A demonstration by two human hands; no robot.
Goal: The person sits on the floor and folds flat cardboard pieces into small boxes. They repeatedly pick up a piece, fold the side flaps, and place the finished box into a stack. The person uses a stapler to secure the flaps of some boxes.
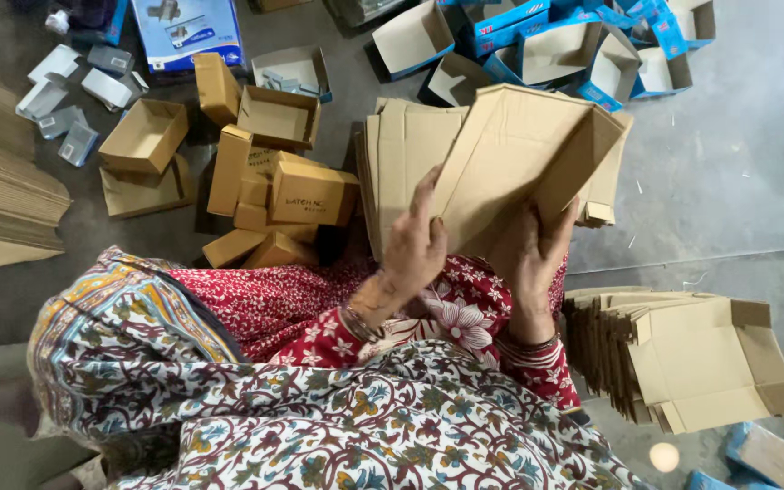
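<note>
While both hands grip it, the half-opened cardboard box [519, 154] hangs tilted above the person's lap, its flaps loose so the sides can be squared. The left hand [413, 245] presses flat against its near panel; the right hand [537, 249] cups it from beneath, fingers clamped on the lower edge. Just behind the box lies a stack of flat blanks [401, 154], and to its right another stack [682, 363], both within easy reach. Left of the box sit finished brown boxes [274, 181]; beyond it, blue-and-white cartons [583, 45].
</note>
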